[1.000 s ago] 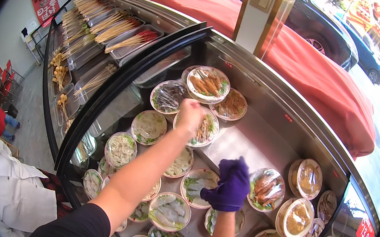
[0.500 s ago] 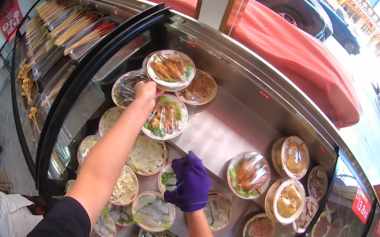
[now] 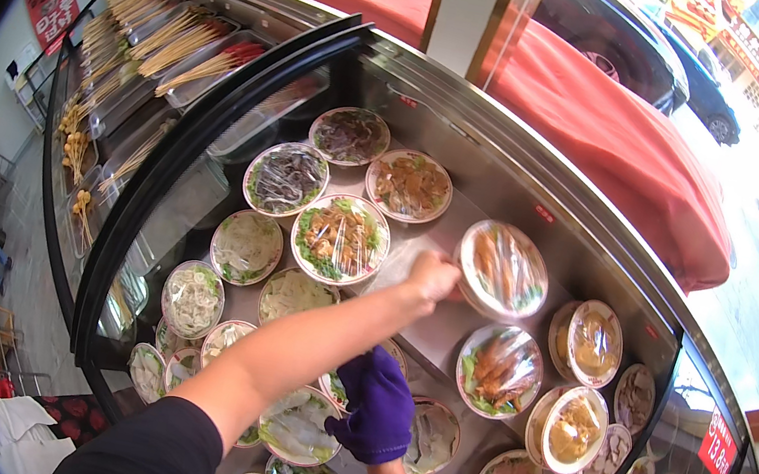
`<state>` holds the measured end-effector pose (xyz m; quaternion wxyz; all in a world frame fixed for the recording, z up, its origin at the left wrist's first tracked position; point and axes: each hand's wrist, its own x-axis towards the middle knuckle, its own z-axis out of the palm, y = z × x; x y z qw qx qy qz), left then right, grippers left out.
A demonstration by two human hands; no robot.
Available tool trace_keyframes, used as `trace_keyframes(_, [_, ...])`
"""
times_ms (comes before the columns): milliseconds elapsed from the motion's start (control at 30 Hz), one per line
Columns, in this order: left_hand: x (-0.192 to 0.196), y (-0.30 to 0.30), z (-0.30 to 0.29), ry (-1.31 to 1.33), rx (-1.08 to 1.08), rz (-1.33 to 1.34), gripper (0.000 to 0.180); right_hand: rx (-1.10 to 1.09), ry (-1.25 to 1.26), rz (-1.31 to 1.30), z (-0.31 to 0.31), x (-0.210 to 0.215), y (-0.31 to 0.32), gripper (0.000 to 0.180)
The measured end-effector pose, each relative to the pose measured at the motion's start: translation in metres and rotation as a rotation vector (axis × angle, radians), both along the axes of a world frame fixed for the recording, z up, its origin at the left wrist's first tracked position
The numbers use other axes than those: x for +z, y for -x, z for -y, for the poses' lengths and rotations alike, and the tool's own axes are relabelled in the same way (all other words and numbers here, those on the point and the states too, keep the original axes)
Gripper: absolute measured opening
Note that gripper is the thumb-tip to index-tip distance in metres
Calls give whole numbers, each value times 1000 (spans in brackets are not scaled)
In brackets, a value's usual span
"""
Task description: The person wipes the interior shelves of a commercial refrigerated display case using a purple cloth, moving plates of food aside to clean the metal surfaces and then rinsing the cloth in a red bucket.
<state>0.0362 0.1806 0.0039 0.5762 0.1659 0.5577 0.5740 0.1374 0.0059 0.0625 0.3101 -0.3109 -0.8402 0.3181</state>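
Left hand (image 3: pixel 434 275) has its grip clamped on a wrapped plate (image 3: pixel 503 269) over the steel shelf (image 3: pixel 429 332); purple-gloved right hand (image 3: pixel 378 406) hangs near, fingers curled together, empty.

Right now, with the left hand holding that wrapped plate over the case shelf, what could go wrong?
1. The left hand grips the wrapped plate only at its rim, and the plate is tilted; it may slip or its food slide.
2. The extended forearm passes low over other wrapped plates; it could press or tear their film.
3. The gloved right hand rests among crowded plates on the lower shelf; a nudge might shift one.
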Motion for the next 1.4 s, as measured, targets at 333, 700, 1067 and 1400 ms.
trace_keyframes(333, [28, 66, -10, -242, 17, -1038, 25, -179, -261, 9, -53, 20, -14, 36])
trace_keyframes(700, [-11, 230, -50, 338, -241, -1031, 28, -721, -617, 519, -261, -110, 99, 47])
trace_keyframes(1067, [31, 214, -30, 50, 16, -377, 17, -486, -266, 232, -302, -109, 109, 31])
trace_keyframes(1400, [99, 148, 8, -143, -261, -182, 18, -189, -289, 312, -279, -88, 150, 32])
